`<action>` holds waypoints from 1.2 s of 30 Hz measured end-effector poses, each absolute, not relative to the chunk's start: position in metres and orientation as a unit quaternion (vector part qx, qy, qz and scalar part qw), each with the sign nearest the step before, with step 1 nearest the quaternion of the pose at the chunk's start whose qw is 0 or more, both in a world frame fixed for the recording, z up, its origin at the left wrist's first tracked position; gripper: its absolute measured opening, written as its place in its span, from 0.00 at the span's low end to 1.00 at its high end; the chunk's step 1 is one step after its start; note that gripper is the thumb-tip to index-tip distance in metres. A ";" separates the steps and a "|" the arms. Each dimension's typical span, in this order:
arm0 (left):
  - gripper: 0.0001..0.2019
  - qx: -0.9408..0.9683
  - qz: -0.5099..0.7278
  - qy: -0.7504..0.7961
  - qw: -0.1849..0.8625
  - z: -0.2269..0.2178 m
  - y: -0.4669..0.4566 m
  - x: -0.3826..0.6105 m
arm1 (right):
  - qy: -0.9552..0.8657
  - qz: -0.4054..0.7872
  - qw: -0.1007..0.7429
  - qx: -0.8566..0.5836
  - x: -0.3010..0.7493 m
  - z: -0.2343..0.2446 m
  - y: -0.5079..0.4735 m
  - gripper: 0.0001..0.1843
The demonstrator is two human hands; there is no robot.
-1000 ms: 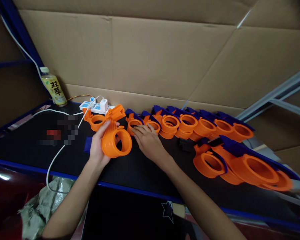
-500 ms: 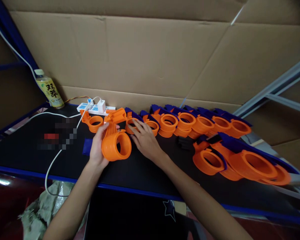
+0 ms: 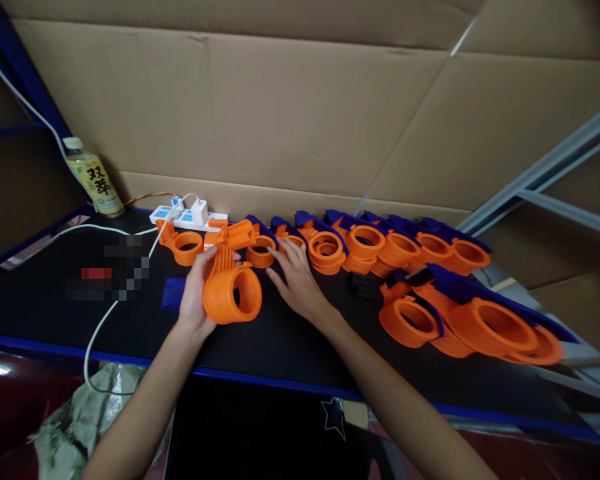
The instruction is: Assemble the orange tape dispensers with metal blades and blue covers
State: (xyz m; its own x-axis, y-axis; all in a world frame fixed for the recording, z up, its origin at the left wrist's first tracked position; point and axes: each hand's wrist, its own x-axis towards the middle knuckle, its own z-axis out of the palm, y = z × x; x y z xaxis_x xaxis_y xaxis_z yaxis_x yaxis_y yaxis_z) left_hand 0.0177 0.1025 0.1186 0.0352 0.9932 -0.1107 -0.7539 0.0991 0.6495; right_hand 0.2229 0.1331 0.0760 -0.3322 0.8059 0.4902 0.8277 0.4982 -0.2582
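Observation:
My left hand (image 3: pixel 196 293) is wrapped round an orange plastic tape dispenser (image 3: pixel 220 300), its ring opening facing right; part of the palm and thumb is hidden behind it. My right hand (image 3: pixel 299 280) is open, fingers spread and pointing away from me, beside the orange-and-blue tape dispensers at the back. Its fingertips overlap one dispenser (image 3: pixel 291 240); whether they touch it I cannot tell. Just left of those fingers stands another dispenser (image 3: pixel 260 257). A blue piece (image 3: pixel 173 293) lies on the black table left of my left wrist.
Several dispensers (image 3: pixel 365 240) stand in a row along the cardboard wall (image 3: pixel 280 120), and more (image 3: pixel 500 327) lie at the right. A loose orange dispenser (image 3: pixel 187 250), a white power strip (image 3: pixel 165 215) with cables and a yellow-labelled bottle (image 3: pixel 97 180) are at the back left.
My right hand has shifted slightly right, away from the dispenser nearest the held one, with its fingers more upright. The left hand keeps its hold. The view has moved a little.

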 end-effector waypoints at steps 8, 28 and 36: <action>0.12 0.208 0.622 0.294 0.695 0.119 0.104 0.019 | -0.808 -0.026 0.252 -0.532 0.243 0.104 0.055 0.18; 0.12 0.217 0.592 0.304 0.714 0.118 0.103 0.023 | -0.651 -0.171 0.169 -0.720 0.298 0.128 0.134 0.25; 0.13 0.221 0.586 0.310 0.715 0.116 0.103 0.023 | -0.629 -0.123 0.264 -0.720 0.310 0.149 0.164 0.24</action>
State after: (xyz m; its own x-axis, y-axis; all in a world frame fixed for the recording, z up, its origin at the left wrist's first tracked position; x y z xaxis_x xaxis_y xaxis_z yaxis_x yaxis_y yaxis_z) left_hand 0.0226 0.1025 0.1162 0.1197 0.9756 -0.1839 -0.7010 0.2143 0.6802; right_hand 0.3102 0.1644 0.1491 0.1779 0.8415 0.5101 0.9717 -0.0683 -0.2261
